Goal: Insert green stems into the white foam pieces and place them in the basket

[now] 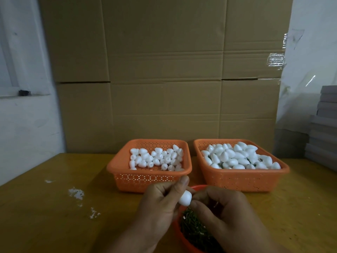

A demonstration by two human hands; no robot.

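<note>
Low in the middle of the frame, the left hand [160, 203] pinches a white foam piece [185, 197] between thumb and fingers. The right hand [218, 207] meets it from the right with thumb and forefinger pressed together at the foam's end, as if on a stem, though no stem shows between them. The foam looks very light and easy to dent or crumble, so a soft hold round its widest part seems wisest, with the push kept straight along its length. The green stems [195, 229] are thin and probably bend if forced at an angle; they lie heaped in a red bowl [177, 230] directly beneath the hands.

Behind, at centre frame, a left orange basket [149, 177] holds a thin layer of foam pieces, and a right orange basket [242, 181] is piled high, with green showing between its pieces. White crumbs [76, 193] litter the yellow surface [45, 216] at lower left. A cardboard wall [164, 70] fills the background. The route to either basket looks open.
</note>
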